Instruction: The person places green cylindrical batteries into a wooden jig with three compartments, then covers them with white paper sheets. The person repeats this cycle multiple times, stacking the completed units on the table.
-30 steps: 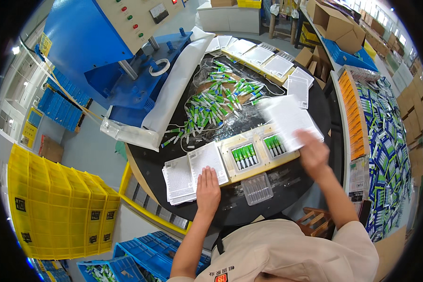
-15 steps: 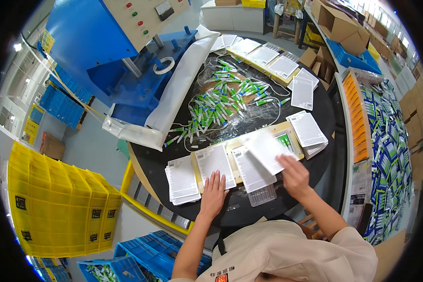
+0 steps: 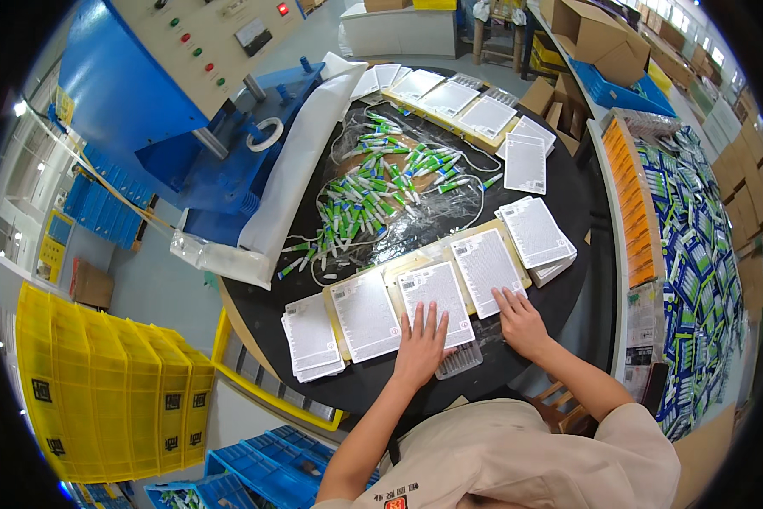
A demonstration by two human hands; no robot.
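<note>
Three white printed backing cards lie in a row over a long yellowish tray (image 3: 322, 299): a left card (image 3: 364, 310), a middle card (image 3: 432, 287) and a right card (image 3: 486, 261). My left hand (image 3: 424, 346) rests flat on the lower part of the middle card, fingers spread. At the lower edge of the right card, my right hand (image 3: 522, 324) lies with its fingers stretched out and touching it. Below the middle card a clear plastic blister (image 3: 460, 361) sticks out. What the cards cover in the tray is hidden.
Stacks of cards stand at the left (image 3: 310, 339) and right (image 3: 536, 231) of the tray. Beyond lies a heap of green-and-white tubes (image 3: 356, 204). A second card-covered tray (image 3: 483, 141) sits at the back. A blue press (image 3: 144, 93) and yellow crates (image 3: 110, 382) stand to the left.
My right hand has laid the right card down over the tray, covering the green tubes seen there, and let go. My left hand has moved right, from the left card to the middle one.
</note>
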